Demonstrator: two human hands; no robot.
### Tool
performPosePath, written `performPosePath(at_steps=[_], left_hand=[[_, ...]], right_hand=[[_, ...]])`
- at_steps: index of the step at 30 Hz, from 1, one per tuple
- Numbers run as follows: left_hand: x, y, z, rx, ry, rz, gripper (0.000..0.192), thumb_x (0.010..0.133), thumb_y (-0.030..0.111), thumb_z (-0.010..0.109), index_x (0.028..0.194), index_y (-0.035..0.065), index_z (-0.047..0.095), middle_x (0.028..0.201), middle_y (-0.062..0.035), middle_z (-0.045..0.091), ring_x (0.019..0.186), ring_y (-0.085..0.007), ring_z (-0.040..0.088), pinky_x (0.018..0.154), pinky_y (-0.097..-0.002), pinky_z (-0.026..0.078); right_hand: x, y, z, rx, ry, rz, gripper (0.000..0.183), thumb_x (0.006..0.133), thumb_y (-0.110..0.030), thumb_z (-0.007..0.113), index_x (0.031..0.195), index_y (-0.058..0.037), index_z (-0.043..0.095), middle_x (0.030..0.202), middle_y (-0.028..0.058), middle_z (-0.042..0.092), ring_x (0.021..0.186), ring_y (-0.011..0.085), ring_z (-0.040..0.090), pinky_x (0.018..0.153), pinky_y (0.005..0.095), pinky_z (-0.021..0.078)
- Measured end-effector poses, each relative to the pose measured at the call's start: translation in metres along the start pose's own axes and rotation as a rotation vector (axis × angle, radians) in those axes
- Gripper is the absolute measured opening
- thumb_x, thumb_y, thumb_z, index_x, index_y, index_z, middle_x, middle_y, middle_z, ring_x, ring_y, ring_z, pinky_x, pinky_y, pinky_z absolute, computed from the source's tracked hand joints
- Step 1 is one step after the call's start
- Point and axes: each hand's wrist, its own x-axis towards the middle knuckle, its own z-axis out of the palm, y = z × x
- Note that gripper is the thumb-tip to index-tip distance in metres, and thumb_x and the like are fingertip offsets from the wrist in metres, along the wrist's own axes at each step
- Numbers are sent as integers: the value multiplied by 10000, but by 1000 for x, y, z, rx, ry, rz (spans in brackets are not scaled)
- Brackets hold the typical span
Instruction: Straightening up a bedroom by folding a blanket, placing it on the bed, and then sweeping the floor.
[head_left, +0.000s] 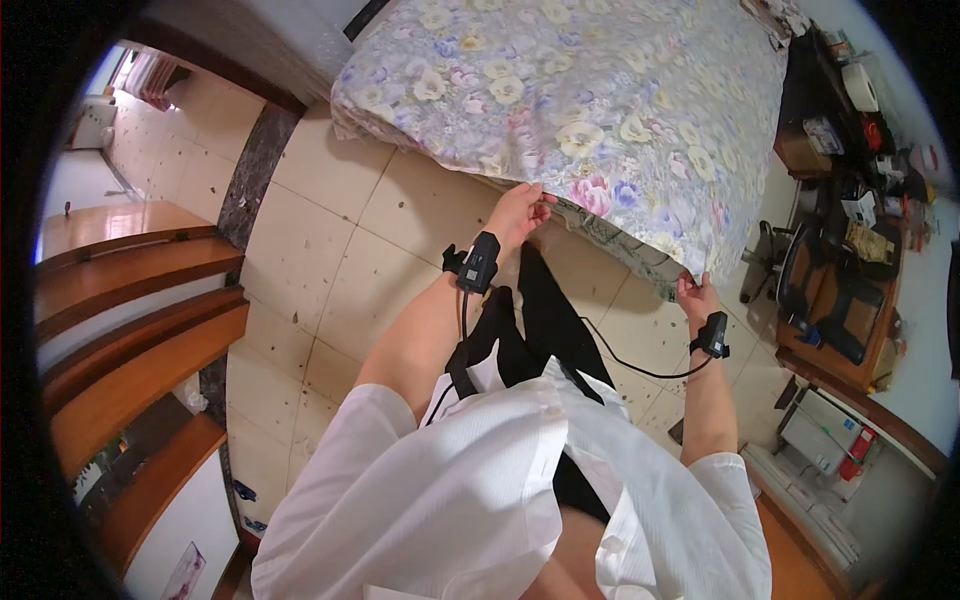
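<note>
A floral bed sheet in pale grey, purple and yellow covers the bed in front of me. My left hand pinches the sheet's near edge between thumb and fingers, around its middle. At the near right corner, my right hand grips the same edge. Between my hands the edge is lifted, and a grey-green patterned layer shows beneath it. Towards the left the sheet hangs over the bed's side, with loose folds near my left hand. Black devices with cables are strapped to both wrists.
Right of the bed stand a black office chair and a cluttered wooden desk. A toilet paper roll sits on a dark shelf. Open wooden doors or panels jut in from the left. Beige floor tiles bear scattered dark spots.
</note>
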Motion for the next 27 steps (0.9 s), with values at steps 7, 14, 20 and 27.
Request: performPosePath(at_steps=[7, 14, 20, 27], left_hand=[[-16, 9, 0, 42, -32, 37, 136, 891, 200, 416, 864, 71, 450, 840, -64, 552, 666, -129, 489, 623, -264, 426], [-15, 5, 0, 99, -16, -8, 147, 892, 209, 414, 865, 70, 453, 819, -57, 546, 657, -125, 479, 614, -262, 419], [-12, -16, 0, 278, 38, -2, 161, 882, 186, 427, 824, 43, 474, 732, -43, 530, 595, -112, 469, 554, -243, 414], [-8, -14, 7, 623, -97, -136, 233, 865, 184, 436, 777, 14, 568, 671, -34, 553, 578, -97, 494, 537, -218, 408]], right_hand=[[0, 21, -2, -62, 80, 8, 242, 882, -242, 438, 798, -16, 440, 696, 106, 534, 614, 222, 510, 676, 337, 483], [25, 43, -19, 9, 98, 20, 157, 875, -172, 444, 908, -30, 501, 664, 76, 527, 634, 189, 525, 679, 307, 489], [89, 47, -115, -275, -25, -265, 310, 834, -354, 509, 787, -47, 516, 599, 32, 447, 547, 121, 438, 516, 237, 462], [-51, 152, 76, -293, -550, 449, 426, 847, -477, 413, 1057, -109, 456, 995, 48, 491, 873, 179, 498, 778, 426, 401]])
